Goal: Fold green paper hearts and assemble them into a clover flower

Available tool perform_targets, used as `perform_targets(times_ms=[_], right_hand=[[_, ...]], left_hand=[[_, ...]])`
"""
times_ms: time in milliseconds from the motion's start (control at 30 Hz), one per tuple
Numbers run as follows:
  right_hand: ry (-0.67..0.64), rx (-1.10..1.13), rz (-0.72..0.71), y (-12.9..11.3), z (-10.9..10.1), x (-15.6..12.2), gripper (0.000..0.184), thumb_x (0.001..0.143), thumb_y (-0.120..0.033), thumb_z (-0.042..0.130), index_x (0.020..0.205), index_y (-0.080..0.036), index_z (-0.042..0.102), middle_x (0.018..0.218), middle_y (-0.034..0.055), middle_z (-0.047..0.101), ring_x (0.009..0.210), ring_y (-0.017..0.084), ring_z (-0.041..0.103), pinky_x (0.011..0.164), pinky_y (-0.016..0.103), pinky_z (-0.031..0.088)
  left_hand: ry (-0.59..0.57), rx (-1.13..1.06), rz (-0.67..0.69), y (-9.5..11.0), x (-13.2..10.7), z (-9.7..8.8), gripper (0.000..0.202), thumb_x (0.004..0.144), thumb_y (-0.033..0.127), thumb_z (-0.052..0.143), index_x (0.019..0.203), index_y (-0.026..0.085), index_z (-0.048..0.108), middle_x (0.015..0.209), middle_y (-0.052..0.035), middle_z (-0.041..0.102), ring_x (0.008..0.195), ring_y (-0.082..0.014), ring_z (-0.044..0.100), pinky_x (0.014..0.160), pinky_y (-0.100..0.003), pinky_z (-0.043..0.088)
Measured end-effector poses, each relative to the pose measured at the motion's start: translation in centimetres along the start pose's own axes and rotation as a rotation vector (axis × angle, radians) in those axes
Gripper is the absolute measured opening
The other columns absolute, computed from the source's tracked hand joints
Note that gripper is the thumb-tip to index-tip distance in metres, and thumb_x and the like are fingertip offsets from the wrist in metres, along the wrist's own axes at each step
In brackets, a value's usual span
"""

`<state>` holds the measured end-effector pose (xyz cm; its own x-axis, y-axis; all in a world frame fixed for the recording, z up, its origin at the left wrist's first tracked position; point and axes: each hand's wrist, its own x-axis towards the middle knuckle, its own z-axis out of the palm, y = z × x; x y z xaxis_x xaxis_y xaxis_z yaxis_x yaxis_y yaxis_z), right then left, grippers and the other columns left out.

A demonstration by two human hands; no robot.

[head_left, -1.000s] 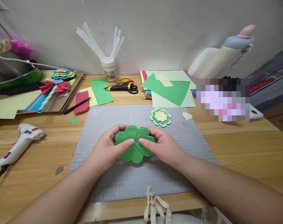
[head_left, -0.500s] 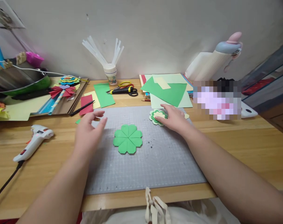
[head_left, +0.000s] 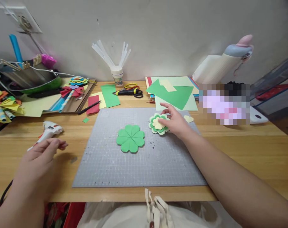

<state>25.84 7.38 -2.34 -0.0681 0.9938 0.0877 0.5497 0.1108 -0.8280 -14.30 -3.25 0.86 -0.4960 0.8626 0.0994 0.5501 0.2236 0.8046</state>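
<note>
My right hand [head_left: 174,122] grips a small layered paper flower [head_left: 158,124], pale green, green and cream, by its right edge. The thumb presses on top; the index finger reaches past the flower's back edge. This flower is at the upper right of the grey cutting mat [head_left: 105,171]. Flat on the mat, left of it, lies a larger green folded-paper flower [head_left: 131,138]. Over the table at the left, my left hand [head_left: 42,152] has curled fingers with the thumb against them, and nothing shows in them. Just behind it lies a white glue gun [head_left: 51,128], its handle partly covered.
Behind the mat lie a utility knife [head_left: 127,92], scissors, a black pen [head_left: 89,107] and coloured paper [head_left: 110,96]. A cup [head_left: 117,76] holds white glue sticks. Paper sheets [head_left: 177,95] are stacked at the back right. Finished paper crafts [head_left: 71,91] lie at the left.
My left hand has moved left from beside the mat to the glue gun, its fingers closing. My right hand has shifted the small layered flower slightly nearer. The view has turned a little left.
</note>
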Motion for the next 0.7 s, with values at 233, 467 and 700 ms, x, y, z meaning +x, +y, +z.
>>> perform_targets(times_ms=[233, 467, 700], right_hand=[[-0.012, 0.002, -0.020, 0.2, 0.8, -0.2, 0.059, 0.073, -0.032, 0.065, 0.129, -0.022, 0.053, 0.102, 0.0066, 0.059, 0.083, 0.022, 0.061, 0.078, 0.043, 0.053], [0.109, -0.035, -0.380, -3.8, 1.2, -3.4, 0.011, 0.082, -0.026, 0.064, 0.092, -0.023, 0.066, 0.104, 0.0080, 0.061, 0.104, 0.026, 0.058, 0.098, 0.047, 0.042], [-0.235, 0.561, -0.740, -9.2, 2.8, -9.6, 0.009, 0.089, -0.020, 0.064, 0.098, -0.020, 0.064, 0.088, 0.0056, 0.068, 0.088, 0.017, 0.064, 0.080, 0.031, 0.054]], left_hand=[[-0.376, -0.626, -0.071, 3.9, -6.0, 2.7, 0.061, 0.056, 0.067, 0.079, 0.054, 0.019, 0.041, 0.054, 0.0044, 0.039, 0.056, -0.0123, 0.041, 0.058, -0.027, 0.039], [-0.993, -1.189, -0.144, 6.5, -9.7, 8.3, 0.066, 0.057, 0.066, 0.080, 0.062, 0.019, 0.033, 0.067, 0.0040, 0.036, 0.061, -0.0106, 0.032, 0.060, -0.023, 0.032], [-1.112, -1.053, -0.201, 7.6, -10.9, 10.5, 0.066, 0.052, 0.074, 0.077, 0.082, 0.021, 0.051, 0.079, 0.0008, 0.045, 0.074, -0.0133, 0.041, 0.068, -0.024, 0.037]])
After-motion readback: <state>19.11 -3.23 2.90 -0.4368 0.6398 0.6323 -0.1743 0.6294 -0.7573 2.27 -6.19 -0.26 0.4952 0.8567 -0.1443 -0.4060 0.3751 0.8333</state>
